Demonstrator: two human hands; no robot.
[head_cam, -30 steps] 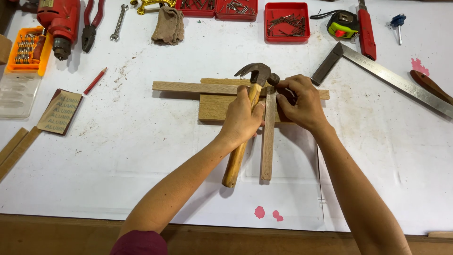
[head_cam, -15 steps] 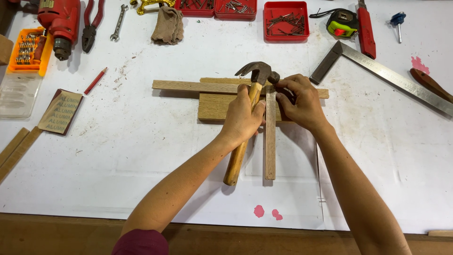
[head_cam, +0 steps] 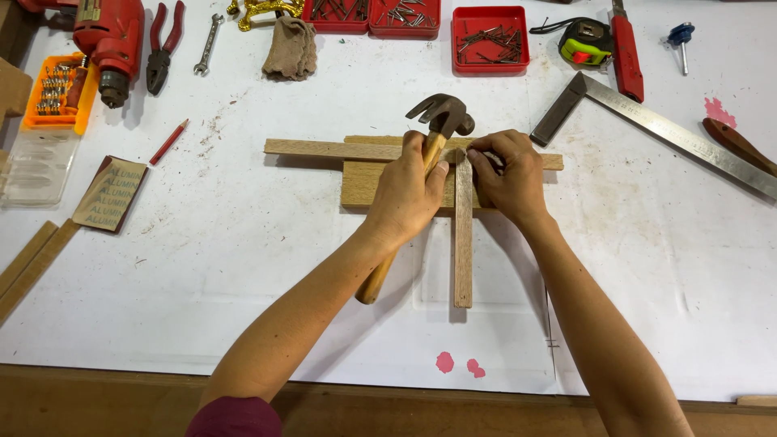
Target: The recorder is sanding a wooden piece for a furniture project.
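left hand [head_cam: 405, 194] gripping hammer [head_cam: 441, 121] | right hand [head_cam: 506, 174] pinching top of upright strip [head_cam: 463, 243] | strip's axis 12–6 | hammerhead at 11 from pinch

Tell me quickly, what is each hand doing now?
Left hand: closed around the hammer handle.
Right hand: fingers pinched at the top of the upright wooden strip; what they hold is hidden.

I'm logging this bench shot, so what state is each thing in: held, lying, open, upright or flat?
Claw hammer: gripped near the head, raised over the joint.
Left hand: closed on the hammer's handle.
Right hand: pinching at the upright strip's top end.
Upright wood strip: flat, crossing the long strip.
Long wood strip: flat on a board.
Nail trays: open, holding nails.
Pliers: lying, unheld.
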